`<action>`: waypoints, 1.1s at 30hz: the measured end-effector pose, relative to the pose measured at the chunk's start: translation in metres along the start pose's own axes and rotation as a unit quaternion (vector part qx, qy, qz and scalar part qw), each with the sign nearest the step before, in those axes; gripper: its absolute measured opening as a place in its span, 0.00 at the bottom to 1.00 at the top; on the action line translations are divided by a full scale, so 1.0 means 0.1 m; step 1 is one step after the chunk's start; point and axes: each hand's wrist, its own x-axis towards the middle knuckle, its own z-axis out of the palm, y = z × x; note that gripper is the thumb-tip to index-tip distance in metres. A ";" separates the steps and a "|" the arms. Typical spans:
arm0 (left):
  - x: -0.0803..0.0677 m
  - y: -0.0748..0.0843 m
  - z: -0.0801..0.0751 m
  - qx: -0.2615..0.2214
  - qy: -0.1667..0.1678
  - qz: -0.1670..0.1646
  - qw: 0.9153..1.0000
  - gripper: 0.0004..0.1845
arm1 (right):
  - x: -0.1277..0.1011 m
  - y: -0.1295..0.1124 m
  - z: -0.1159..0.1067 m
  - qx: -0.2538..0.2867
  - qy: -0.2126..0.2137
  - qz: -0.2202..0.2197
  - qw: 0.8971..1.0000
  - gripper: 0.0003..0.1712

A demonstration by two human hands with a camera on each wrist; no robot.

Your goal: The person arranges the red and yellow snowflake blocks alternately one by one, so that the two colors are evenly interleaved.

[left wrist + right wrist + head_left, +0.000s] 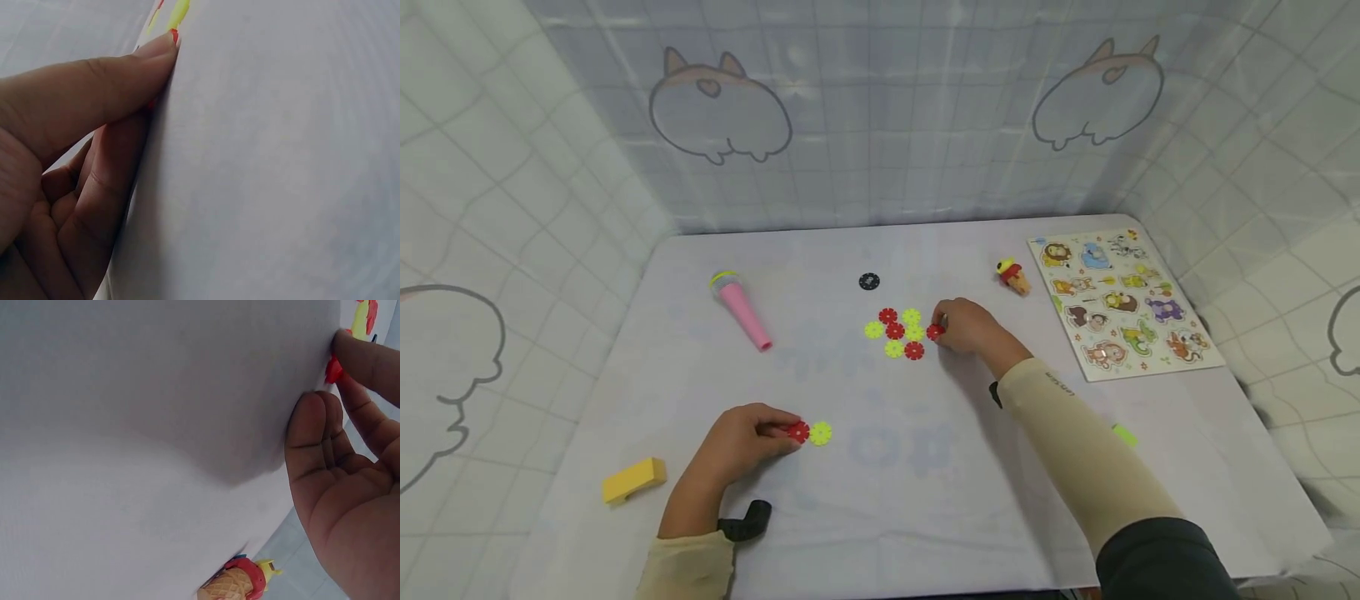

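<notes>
My left hand [741, 443] pinches a red notched plastic disc [800, 432] between thumb and fingers, low over the table. Right against that disc's edge lies a yellow-green notched disc [821, 433]. Farther up the table, my right hand [967, 325] has another red disc [933, 332] between its thumb and fingertip, shown also as a red disc [334, 370] in the right wrist view. Just left of it sits a cluster of several discs, red [895, 331] and yellow-green [893, 348] mixed, edge to edge. Fingers hide part of each pinched disc.
A black round disc [868, 282] lies behind the cluster. To the left are a pink toy microphone [745, 314] and a yellow block [634, 480]. A toy ice-cream cone [1014, 277], an animal puzzle board [1123, 300] and a small green piece [1124, 434] lie to the right.
</notes>
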 end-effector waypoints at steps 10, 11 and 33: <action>0.01 -0.03 0.03 -0.022 -0.006 -0.011 1.000 0.18 | -0.08 0.13 0.02 0.109 0.021 0.036 0.993 0.11; 0.01 -0.03 0.04 -0.023 -0.007 -0.013 1.000 0.18 | -0.10 0.16 0.02 0.135 0.022 0.038 0.990 0.10; 0.05 -0.03 -0.01 -0.006 -0.007 -0.001 1.000 0.19 | -0.64 -0.63 0.69 0.249 -0.089 -0.096 0.960 0.08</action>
